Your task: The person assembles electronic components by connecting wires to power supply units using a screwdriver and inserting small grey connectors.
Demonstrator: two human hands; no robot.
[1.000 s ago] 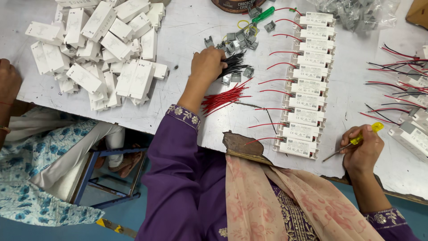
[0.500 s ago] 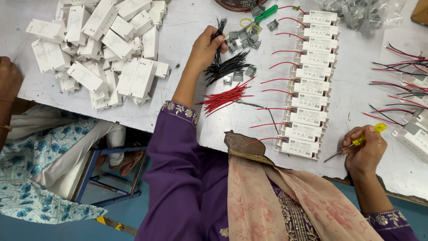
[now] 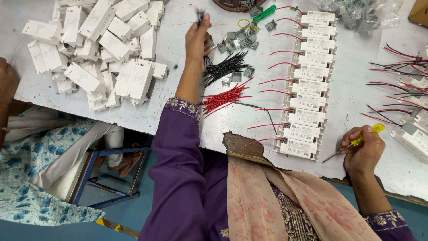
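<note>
White and scuffed, the desk (image 3: 178,111) runs across the upper part of the view, its near edge chipped where a brown patch of bare board (image 3: 240,145) shows beside the person's purple sleeve.

Left hand (image 3: 197,39): raised over the desk, its grip pinched shut on a short black wire (image 3: 199,14) whose end sticks up above the fingers. Just below the wrist lies a loose bundle of black wires (image 3: 225,68), and nearer the desk edge a bundle of red wires (image 3: 223,98). Small grey metal clips (image 3: 236,40) are scattered just beyond the black bundle, with a green-handled tool (image 3: 264,13) lying near them.

Right hand (image 3: 363,151): resting at the near edge of the desk, its grip closed around a slim screwdriver with a yellow handle (image 3: 366,135), the metal tip pointing left toward the row of parts.

Between the two hands a column of white rectangular driver boxes (image 3: 307,85) runs from the far side to the near edge, each with a red wire curving out to its left. More white boxes with red and black wires (image 3: 410,89) lie at the right edge. A heap of plain white plastic casings (image 3: 98,49) fills the left side of the desk, well apart from both hands.

At the far left another person's hand (image 3: 8,82) rests at the desk edge, above a lap in blue floral cloth (image 3: 26,178).
</note>
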